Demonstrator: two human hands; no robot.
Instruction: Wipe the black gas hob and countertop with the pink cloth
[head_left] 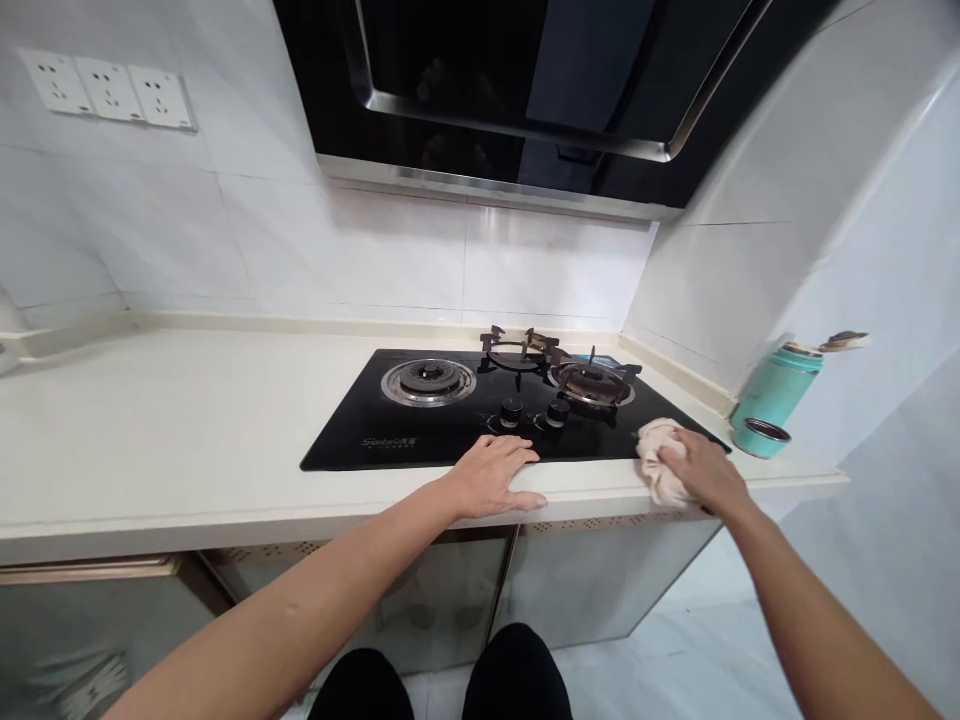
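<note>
A black glass gas hob (390,425) is set into the cream countertop (187,430), with two burners and two knobs (512,411). My left hand (491,475) lies flat and open on the front edge of the hob, fingers spread. Over at the hob's front right corner, my right hand (701,470) presses a crumpled beige cloth (656,455) against the counter, fingers closed over it. One pan support (517,355) sits loose between the burners, leaning on the right burner's support (592,380).
A teal flask (776,385) lies on the counter at the right with its cap (761,437) beside it. A black range hood (525,90) hangs above. Wall sockets (109,90) sit upper left. Glass cabinet doors are below the counter.
</note>
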